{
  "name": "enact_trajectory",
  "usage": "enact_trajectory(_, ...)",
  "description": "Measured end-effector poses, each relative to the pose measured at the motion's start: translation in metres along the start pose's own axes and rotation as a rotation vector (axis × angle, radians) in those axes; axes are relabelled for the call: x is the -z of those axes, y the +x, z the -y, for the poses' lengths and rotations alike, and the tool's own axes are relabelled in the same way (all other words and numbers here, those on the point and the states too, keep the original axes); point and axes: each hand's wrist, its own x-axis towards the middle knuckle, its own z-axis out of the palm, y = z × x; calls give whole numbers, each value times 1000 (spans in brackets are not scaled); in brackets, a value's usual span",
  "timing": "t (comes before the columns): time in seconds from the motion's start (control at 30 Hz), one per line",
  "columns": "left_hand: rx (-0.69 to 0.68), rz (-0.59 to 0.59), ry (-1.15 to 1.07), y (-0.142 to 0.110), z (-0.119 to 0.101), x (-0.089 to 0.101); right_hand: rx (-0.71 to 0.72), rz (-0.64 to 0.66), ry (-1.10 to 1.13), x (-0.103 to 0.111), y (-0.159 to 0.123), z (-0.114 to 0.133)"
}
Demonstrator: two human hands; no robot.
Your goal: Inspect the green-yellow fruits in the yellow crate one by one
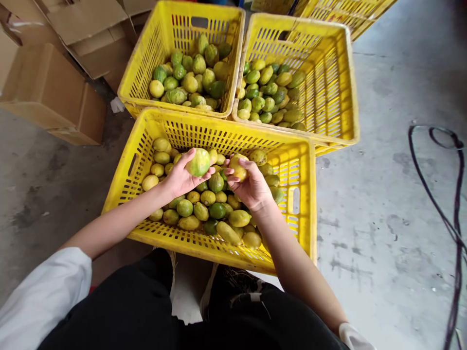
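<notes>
My left hand (181, 177) is closed around a large green-yellow lemon (199, 163), its fingers under the fruit. In my right hand (251, 187) is a yellower lemon (238, 167), gripped between thumb and fingers. Both hands are raised over the near yellow crate (120, 194), a short gap between them. Beneath them lie many loose lemons (207, 198), green to yellow, some hidden by my hands and forearms.
Two more yellow crates stand behind: the left one (146, 53) and the right one (321, 82), both part-filled with lemons. Cardboard boxes (51, 87) are stacked at left. A black cable (458, 214) lies on the concrete floor (365, 194) at right.
</notes>
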Motion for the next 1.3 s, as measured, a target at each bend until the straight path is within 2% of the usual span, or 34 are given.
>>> enact_trajectory(0.2,-40,-4,-6,0,-1,1,81,-60,-156,2,3,-3)
enact_trajectory(0.37,-66,-37,-3,-2,-2,-1,159,45,-215,1,-1,1)
enact_trajectory(0.47,-64,-49,-20,-3,-4,-2,189,94,-158,-2,-3,2)
enact_trajectory(0.63,-24,-17,-22,-1,-5,-2,99,41,14,-3,-4,0)
enact_trajectory(0.83,27,27,-13,-1,0,2,-9,83,-28,-5,-5,-3)
enact_trajectory(1.0,-12,48,-40,1,0,3,47,82,-70,-6,-4,-4)
enact_trajectory(1.2,13,-53,-180,-2,-8,-4,145,212,74,1,-1,-3)
enact_trajectory(1.3,9,-37,-188,-3,-9,-7,157,211,104,2,-1,-2)
